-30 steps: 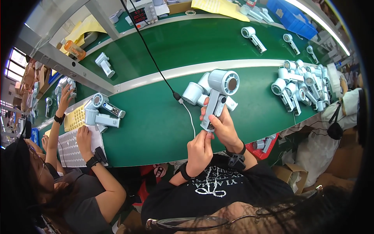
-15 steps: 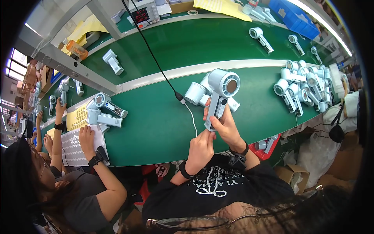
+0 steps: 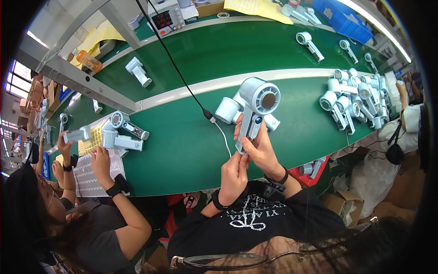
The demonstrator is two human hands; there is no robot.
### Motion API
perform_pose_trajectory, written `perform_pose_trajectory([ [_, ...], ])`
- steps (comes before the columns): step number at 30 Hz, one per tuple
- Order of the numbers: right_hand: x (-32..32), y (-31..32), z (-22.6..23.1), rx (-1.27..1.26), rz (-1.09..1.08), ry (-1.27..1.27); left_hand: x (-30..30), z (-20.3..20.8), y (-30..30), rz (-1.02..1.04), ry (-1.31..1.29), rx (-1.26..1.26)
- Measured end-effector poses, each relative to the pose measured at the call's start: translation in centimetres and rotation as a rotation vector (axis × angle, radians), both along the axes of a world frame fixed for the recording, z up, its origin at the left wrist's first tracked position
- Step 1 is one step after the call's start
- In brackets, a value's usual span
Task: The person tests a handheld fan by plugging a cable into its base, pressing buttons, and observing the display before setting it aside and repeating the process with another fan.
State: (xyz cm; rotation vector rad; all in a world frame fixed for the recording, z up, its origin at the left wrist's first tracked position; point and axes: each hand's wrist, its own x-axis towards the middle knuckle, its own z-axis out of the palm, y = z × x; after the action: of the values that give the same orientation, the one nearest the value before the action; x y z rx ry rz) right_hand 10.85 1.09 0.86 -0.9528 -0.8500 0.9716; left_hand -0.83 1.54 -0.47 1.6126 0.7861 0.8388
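My right hand [image 3: 263,154] is wrapped round the handle of a light blue handheld fan [image 3: 251,118], its round head up and its grille turned to the right. A small display glows on the handle. At the foot of the handle, my left hand [image 3: 233,177] pinches the end of a white cable [image 3: 225,138]; the plug itself is hidden by the fingers. That cable joins a black cord [image 3: 188,86] at a dark connector [image 3: 208,114]. Behind the held fan, more light blue fans [image 3: 227,110] lie on the green bench [image 3: 178,157].
Many fans are piled [image 3: 351,98] at the right. On the left, a co-worker's hand [image 3: 64,145] holds a fan beside a white sheet of parts [image 3: 93,176] and a small group of fans [image 3: 119,134]. A power supply [image 3: 164,18] and blue bin [image 3: 343,20] stand at the back.
The held fan has shifted slightly left, and its handle display now shows lit. Readings on the power supply differ. The co-worker's hand has brought a fan nearer the white sheet.
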Motion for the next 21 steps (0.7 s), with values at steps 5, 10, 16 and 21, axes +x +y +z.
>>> perform_pose_trajectory([
  [5, -0.1, -0.2, 0.4, 0.007, -0.014, -0.012, -0.2, 0.1, 0.0, -0.027, 0.008, 0.010],
  [10, 0.2, -0.5, 0.5, -0.037, 0.018, 0.074, -0.5, 0.6, 0.0, -0.064, 0.014, 0.028],
  [16, 0.5, -0.4, 0.8, -0.070, 0.015, 0.107, -0.1, 0.3, 0.3, -0.030, 0.021, 0.106],
  [21, 0.9, -0.5, 1.3, -0.082, -0.007, 0.096, -0.3, 0.4, 0.8, -0.044, 0.010, 0.070],
])
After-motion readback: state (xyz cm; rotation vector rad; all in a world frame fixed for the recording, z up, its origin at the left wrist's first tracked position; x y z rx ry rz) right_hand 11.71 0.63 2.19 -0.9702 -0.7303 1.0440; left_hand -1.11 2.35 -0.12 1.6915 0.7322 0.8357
